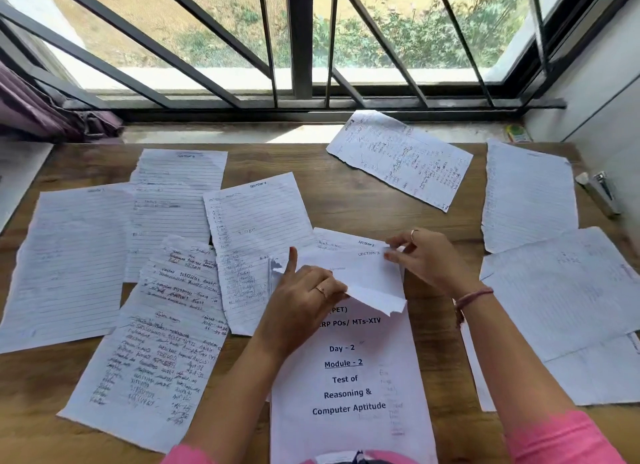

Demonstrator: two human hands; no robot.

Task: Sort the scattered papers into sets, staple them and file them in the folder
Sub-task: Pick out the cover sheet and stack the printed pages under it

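Both hands pinched a thin, limp sheet [349, 269]: left hand [304, 301] fingers at its lower edge, right hand [426, 259] fingers gripping its top corner; it would likely tear easily.

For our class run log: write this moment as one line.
stage: sorting | left hand: grips held sheets | right hand: pinches their top corner | stapler: untouched, table's right edge | stapled: none seen

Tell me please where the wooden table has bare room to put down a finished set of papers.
Bare wood lies in the middle far part, between the Section 2 sheet and the tilted handwritten sheet, and at the near left corner beside the dense handwritten page. The left side and right side are crowded with overlapping sheets.
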